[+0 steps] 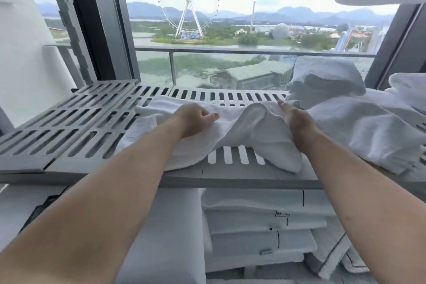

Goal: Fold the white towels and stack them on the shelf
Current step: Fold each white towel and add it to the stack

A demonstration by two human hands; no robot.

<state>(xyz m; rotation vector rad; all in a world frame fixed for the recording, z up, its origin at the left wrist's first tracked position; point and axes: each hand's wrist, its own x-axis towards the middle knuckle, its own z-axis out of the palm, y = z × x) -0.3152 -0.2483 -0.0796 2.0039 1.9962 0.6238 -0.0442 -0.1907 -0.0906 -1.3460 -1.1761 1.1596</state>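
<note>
Grey slatted shelf (69, 127) before a window (230, 37): we work near the middle of its front edge. The white towel (230, 130) lies rumpled there, its near hem reaching the front edge and its centre bunched into a raised fold. Our left hand (196, 122) curls its fingers into the cloth on the left part. Our right hand (296, 122) pinches the raised fold, though we cannot tell how its thumb lies. We judge the terry soft, light and limp, and not slippery. It will sag wherever it is unsupported, so the corners or a straight hem offer the best hold, drawn taut between both hands before folding. Toward the right edge a heap of loose towels (368, 131) lies just beside our right hand. Behind it, near the back right corner, sits a folded towel (327, 76). Below, a linen stack (253, 221) occupies the lower tier.
</note>
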